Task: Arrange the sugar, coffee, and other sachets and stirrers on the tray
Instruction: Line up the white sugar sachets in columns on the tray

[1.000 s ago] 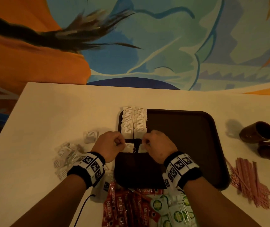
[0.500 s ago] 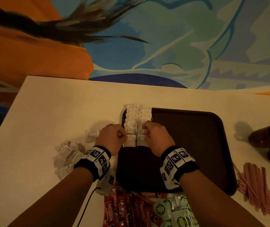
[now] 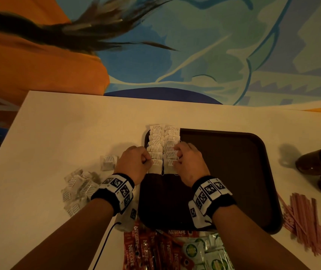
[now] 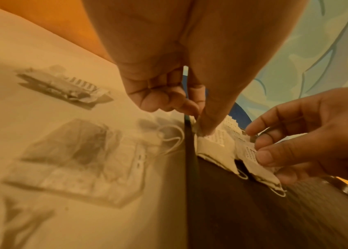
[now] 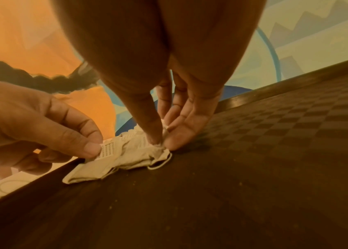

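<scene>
A dark brown tray (image 3: 233, 172) lies on the cream table. Two columns of white tea bags (image 3: 156, 141) overlap along its left side. My left hand (image 3: 148, 160) pinches the nearest bag of the left column (image 3: 155, 167); in the left wrist view thumb and forefinger meet on that left bag (image 4: 213, 144). My right hand (image 3: 176, 160) pinches the nearest bag of the right column (image 3: 170, 165). The right wrist view shows thumb and fingers pressed on the right bag (image 5: 139, 155). Both bags lie flat on the tray floor.
Left of the tray lie a loose heap of tea bags (image 3: 79, 188) and a single one (image 3: 108, 162). Red coffee sticks (image 3: 148, 248) and green sachets (image 3: 208, 252) lie at the near edge. Pink stirrers (image 3: 307, 219) and two brown cups (image 3: 319, 161) are at the right.
Both hands have carried their tea bags away from me, up against the near ends of the two columns. The two bags now overlap the rows instead of lying apart.
</scene>
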Demonstrator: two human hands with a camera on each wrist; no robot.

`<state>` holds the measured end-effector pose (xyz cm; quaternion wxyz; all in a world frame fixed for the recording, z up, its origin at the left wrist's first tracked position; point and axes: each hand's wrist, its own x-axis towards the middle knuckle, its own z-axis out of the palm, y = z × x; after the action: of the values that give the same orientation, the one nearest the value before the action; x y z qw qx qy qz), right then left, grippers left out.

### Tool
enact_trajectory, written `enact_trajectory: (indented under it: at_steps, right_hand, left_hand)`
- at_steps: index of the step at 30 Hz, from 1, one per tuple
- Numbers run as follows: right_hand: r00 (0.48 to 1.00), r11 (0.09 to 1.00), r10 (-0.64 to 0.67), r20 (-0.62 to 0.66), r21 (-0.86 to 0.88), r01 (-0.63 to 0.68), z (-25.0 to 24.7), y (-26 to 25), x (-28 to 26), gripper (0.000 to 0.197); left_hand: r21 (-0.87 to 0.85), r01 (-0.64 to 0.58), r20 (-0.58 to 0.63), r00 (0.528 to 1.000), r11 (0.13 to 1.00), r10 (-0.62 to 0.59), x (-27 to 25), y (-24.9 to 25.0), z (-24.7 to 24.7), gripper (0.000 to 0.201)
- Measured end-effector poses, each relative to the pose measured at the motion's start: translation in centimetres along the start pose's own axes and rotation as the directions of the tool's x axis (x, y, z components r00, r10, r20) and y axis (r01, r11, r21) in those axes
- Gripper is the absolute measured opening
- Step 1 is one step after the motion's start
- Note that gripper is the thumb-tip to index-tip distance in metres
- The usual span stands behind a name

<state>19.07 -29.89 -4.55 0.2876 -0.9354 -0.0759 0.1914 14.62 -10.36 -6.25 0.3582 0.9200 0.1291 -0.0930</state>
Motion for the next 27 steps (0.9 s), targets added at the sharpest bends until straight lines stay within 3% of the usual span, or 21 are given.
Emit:
enact_trajectory:
  at_steps: [7, 14, 22, 27]
  right_hand:
    - [0.995, 0.997, 0.073, -0.071, 0.042, -0.070, 0.4, 0.6, -0.8, 0.048]
    - [0.978, 0.977, 0.208, -0.011, 0.043, -0.208, 1.1, 0.5, -2.1, 0.053]
    - [0.974, 0.973, 0.223, -0.030, 0.071, -0.220, 0.5, -0.4, -2.7, 0.052]
    - [0.989, 0.994, 0.097, -0.111, 0.056, -0.091, -0.4, -2.1, -3.7, 0.041]
  left_hand:
    - [-0.003, -0.043, -0.023, 0.999, 0.999, 0.043, -1.0, 0.0, -0.1, 0.025]
    - [0.048, -0.074, 0.056, 0.996, 0.996, 0.071, -2.2, -0.2, 0.5, 0.024]
    - [-0.006, -0.105, -0.003, 0.994, 0.994, 0.105, -3.1, 0.0, -0.5, 0.020]
    - [0.020, -0.091, -0.136, 0.986, 0.996, 0.093, -5.2, -2.4, -4.2, 0.018]
